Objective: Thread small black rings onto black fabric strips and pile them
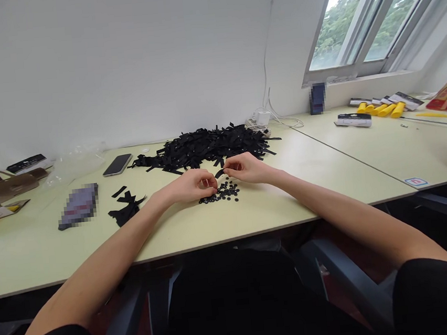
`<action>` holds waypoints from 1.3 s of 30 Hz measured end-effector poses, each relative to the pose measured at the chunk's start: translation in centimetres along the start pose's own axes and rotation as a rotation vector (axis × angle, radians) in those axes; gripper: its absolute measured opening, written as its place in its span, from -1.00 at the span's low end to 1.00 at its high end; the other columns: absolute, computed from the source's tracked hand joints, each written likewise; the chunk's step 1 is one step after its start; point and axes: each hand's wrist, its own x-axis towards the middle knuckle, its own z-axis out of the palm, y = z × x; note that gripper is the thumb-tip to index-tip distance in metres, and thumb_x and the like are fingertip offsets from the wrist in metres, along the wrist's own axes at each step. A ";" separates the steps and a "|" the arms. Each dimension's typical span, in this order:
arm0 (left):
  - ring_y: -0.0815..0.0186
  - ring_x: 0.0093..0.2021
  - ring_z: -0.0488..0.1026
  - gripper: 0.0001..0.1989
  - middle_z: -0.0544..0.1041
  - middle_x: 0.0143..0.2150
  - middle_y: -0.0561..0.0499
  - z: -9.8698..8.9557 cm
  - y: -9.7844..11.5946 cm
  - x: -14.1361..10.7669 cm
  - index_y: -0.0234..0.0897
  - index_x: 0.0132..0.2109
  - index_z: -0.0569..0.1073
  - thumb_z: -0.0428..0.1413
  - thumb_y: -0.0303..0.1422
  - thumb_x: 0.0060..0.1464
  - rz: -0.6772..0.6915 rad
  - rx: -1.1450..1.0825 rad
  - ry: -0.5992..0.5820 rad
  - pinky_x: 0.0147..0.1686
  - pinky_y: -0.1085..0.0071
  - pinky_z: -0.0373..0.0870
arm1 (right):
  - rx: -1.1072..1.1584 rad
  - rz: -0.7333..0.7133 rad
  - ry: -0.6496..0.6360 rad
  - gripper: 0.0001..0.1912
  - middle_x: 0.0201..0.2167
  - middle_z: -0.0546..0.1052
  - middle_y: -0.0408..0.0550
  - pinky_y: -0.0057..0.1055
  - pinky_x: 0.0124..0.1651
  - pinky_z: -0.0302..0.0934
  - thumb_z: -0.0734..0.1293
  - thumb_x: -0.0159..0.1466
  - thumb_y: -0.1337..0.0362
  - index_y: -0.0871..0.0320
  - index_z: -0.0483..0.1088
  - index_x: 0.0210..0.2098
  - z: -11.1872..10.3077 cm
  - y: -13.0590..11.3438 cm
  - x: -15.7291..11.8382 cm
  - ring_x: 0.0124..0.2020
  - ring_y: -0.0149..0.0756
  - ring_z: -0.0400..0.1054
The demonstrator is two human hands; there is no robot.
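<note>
Head view, right hand (pixel 247 168) pinching black strip (pixel 219 173), left hand (pixel 195 185) curled, hold unclear, table sticker (pixel 415 181) illegible

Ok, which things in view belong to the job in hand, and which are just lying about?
In the job, judging by the hands:
black strip in the right hand
small black discs
large strip heap
small strip pile, probably

Apparently just lying about:
phone
clear plastic bag
brown cardboard
white charger
yellow items
</note>
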 end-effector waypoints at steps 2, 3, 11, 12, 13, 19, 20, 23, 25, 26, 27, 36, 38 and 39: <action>0.17 -0.16 0.57 -0.85 0.66 -0.20 -0.05 0.1 -0.1 0.1 -0.16 -0.20 0.63 0.18 -0.31 0.11 0.010 -0.013 -0.003 -0.20 0.33 0.44 | -0.005 0.003 0.001 -0.74 -0.51 0.43 -0.12 -0.36 -0.35 0.02 0.30 0.33 0.15 0.19 0.49 -0.36 0.0 0.0 0.0 -0.45 -0.39 0.18; 0.18 -0.17 0.57 -0.86 0.66 -0.21 -0.04 0.2 -0.1 0.1 -0.16 -0.21 0.62 0.18 -0.33 0.10 0.007 -0.026 -0.004 -0.20 0.33 0.44 | -0.006 0.005 0.000 -0.74 -0.51 0.43 -0.12 -0.36 -0.35 0.01 0.30 0.33 0.15 0.19 0.49 -0.36 0.0 0.0 0.0 -0.45 -0.39 0.18; 0.25 -0.24 0.51 -0.91 0.63 -0.24 -0.01 0.4 0.4 -0.1 -0.19 -0.24 0.55 0.15 -0.36 0.12 0.032 -0.043 0.030 -0.25 0.37 0.40 | -0.066 0.022 0.014 -0.80 -0.47 0.48 -0.10 -0.35 -0.33 0.02 0.29 0.30 0.22 0.18 0.48 -0.37 0.0 0.2 0.0 -0.46 -0.37 0.22; 0.26 -0.25 0.49 -0.92 0.62 -0.25 -0.01 0.4 0.7 -0.2 -0.20 -0.25 0.56 0.16 -0.35 0.12 0.046 -0.034 0.073 -0.25 0.37 0.38 | -0.115 0.034 0.032 -0.83 -0.48 0.48 -0.10 -0.35 -0.33 0.00 0.29 0.28 0.26 0.17 0.47 -0.39 -0.1 0.3 0.1 -0.47 -0.38 0.20; 0.27 -0.26 0.47 -0.92 0.62 -0.26 -0.01 0.5 1.0 -0.2 -0.20 -0.26 0.56 0.17 -0.34 0.12 0.062 -0.027 0.129 -0.26 0.37 0.37 | -0.171 0.052 0.056 -0.85 -0.49 0.48 -0.11 -0.34 -0.34 -0.03 0.30 0.25 0.29 0.17 0.47 -0.41 -0.2 0.4 0.1 -0.49 -0.39 0.18; 0.29 -0.27 0.44 -0.80 0.61 -0.22 -0.04 0.7 2.0 0.3 -0.24 -0.22 0.56 0.18 -0.19 0.23 0.067 -0.040 0.389 -0.29 0.38 0.35 | -0.172 0.012 0.037 -0.85 -0.48 0.48 -0.11 -0.36 -0.33 -0.03 0.29 0.26 0.33 0.18 0.48 -0.41 -0.3 0.6 0.1 -0.48 -0.40 0.18; 0.29 -0.27 0.45 -0.77 0.61 -0.22 -0.05 0.8 1.9 0.4 -0.25 -0.20 0.56 0.17 -0.17 0.25 0.057 -0.045 0.400 -0.30 0.39 0.35 | -0.136 -0.016 0.021 -0.84 -0.48 0.48 -0.11 -0.36 -0.33 -0.01 0.29 0.27 0.32 0.18 0.49 -0.39 -0.2 0.5 0.0 -0.47 -0.40 0.20; 0.28 -0.24 0.48 -0.71 0.60 -0.20 -0.06 1.0 1.2 0.5 -0.26 -0.16 0.54 0.14 -0.11 0.29 0.029 -0.089 0.397 -0.29 0.39 0.37 | -0.058 -0.061 0.019 -0.82 -0.49 0.47 -0.13 -0.38 -0.34 0.02 0.30 0.31 0.27 0.18 0.52 -0.34 0.3 -0.3 -0.1 -0.47 -0.41 0.21; 0.26 -0.21 0.49 -0.69 0.60 -0.19 -0.07 1.2 0.8 0.5 -0.26 -0.15 0.53 0.16 -0.08 0.28 0.020 -0.139 0.389 -0.25 0.38 0.40 | -0.017 -0.076 0.027 -0.80 -0.50 0.46 -0.14 -0.40 -0.35 0.03 0.30 0.32 0.25 0.19 0.54 -0.32 0.6 -0.7 -0.2 -0.47 -0.41 0.21; 0.26 -0.21 0.50 -0.69 0.60 -0.18 -0.07 1.3 0.7 0.5 -0.26 -0.15 0.53 0.17 -0.08 0.27 0.020 -0.160 0.387 -0.23 0.37 0.42 | -0.001 -0.078 0.030 -0.80 -0.50 0.46 -0.14 -0.40 -0.35 0.04 0.31 0.33 0.23 0.19 0.54 -0.31 0.7 -0.8 -0.2 -0.47 -0.41 0.21; 0.26 -0.21 0.51 -0.69 0.60 -0.18 -0.07 1.4 0.6 0.5 -0.26 -0.14 0.53 0.18 -0.08 0.26 0.022 -0.177 0.387 -0.22 0.36 0.43 | 0.011 -0.078 0.031 -0.79 -0.50 0.47 -0.14 -0.40 -0.35 0.05 0.31 0.33 0.22 0.19 0.54 -0.31 0.8 -0.8 -0.2 -0.47 -0.41 0.22; 0.26 -0.17 0.54 -0.73 0.62 -0.17 -0.06 1.4 0.9 0.4 -0.25 -0.04 0.55 0.20 -0.15 0.29 0.049 -0.206 0.377 -0.16 0.35 0.45 | -0.002 -0.019 0.041 -0.78 -0.46 0.53 -0.10 -0.38 -0.37 0.03 0.31 0.33 0.22 0.19 0.56 -0.30 0.8 -0.6 0.0 -0.46 -0.40 0.25; 0.24 -0.16 0.55 -0.70 0.62 -0.18 -0.07 1.4 0.9 0.4 -0.25 -0.01 0.55 0.20 -0.13 0.28 0.021 -0.203 0.382 -0.16 0.34 0.45 | 0.025 -0.027 0.023 -0.76 -0.45 0.54 -0.09 -0.38 -0.36 0.05 0.31 0.34 0.19 0.19 0.57 -0.28 0.8 -0.7 -0.1 -0.45 -0.39 0.26; 0.23 -0.16 0.56 -0.68 0.63 -0.18 -0.07 1.4 0.9 0.4 -0.25 0.00 0.55 0.21 -0.12 0.27 0.009 -0.207 0.384 -0.16 0.33 0.46 | 0.036 -0.033 0.015 -0.75 -0.44 0.54 -0.09 -0.38 -0.36 0.06 0.31 0.35 0.18 0.19 0.57 -0.28 0.8 -0.8 -0.1 -0.44 -0.39 0.27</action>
